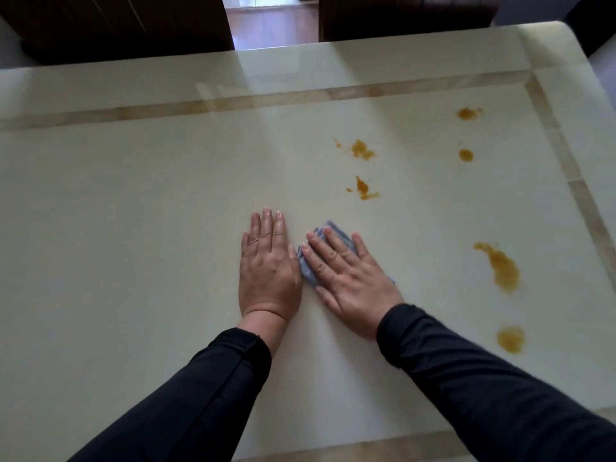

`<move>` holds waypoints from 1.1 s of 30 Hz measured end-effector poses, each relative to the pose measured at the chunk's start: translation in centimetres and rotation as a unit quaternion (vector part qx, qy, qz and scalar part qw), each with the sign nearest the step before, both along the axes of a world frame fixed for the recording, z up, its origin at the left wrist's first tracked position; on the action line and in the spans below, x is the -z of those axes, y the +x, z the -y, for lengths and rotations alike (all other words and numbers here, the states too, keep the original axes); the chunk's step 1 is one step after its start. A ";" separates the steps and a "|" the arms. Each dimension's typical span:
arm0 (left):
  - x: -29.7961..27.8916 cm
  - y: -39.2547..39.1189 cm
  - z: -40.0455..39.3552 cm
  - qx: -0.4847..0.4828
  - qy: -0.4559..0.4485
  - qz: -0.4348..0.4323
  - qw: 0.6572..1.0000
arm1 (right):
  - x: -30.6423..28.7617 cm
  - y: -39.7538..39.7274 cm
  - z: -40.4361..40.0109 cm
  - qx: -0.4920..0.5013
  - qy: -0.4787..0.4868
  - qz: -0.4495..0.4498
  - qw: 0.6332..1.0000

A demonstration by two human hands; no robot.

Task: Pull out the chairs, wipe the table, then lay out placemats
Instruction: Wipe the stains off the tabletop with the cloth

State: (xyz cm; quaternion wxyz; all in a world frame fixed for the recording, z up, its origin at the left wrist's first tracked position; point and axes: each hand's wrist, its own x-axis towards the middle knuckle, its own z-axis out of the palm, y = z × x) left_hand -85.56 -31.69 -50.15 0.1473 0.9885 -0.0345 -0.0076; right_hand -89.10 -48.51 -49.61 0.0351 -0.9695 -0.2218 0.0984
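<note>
Blue cloth lies under the flat right hand; left hand flat on table.

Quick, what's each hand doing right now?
Left hand: open, flat on the table.
Right hand: open, pressing the blue cloth.

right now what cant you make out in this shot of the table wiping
- Blue cloth, head view: mostly under the right hand, so its full size and fold are hidden.
- Table: left side and near edge cut off by the frame and the black sleeves.
- Chairs: only dark shapes beyond the far edge; too dim to identify.
- Left hand: lies flat; its palm side is unseen.
- Placemats: none visible.
</note>
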 end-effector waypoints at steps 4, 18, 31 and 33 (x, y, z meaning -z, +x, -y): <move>-0.1 -0.1 -0.1 -0.004 0.000 0.005 1.000 | -0.2 7.0 1.8 0.098 -0.030 -0.017 0.995; -0.3 2.3 0.7 -0.029 0.008 -0.011 1.000 | -0.4 9.5 2.3 0.145 -0.028 -0.023 0.989; 0.0 7.7 2.0 -0.035 0.029 -0.038 0.998 | -0.3 12.4 -0.5 0.144 -0.004 -0.012 0.990; 0.1 7.7 2.1 -0.039 0.027 -0.038 0.998 | -0.4 13.4 -1.6 0.103 -0.008 -0.014 0.995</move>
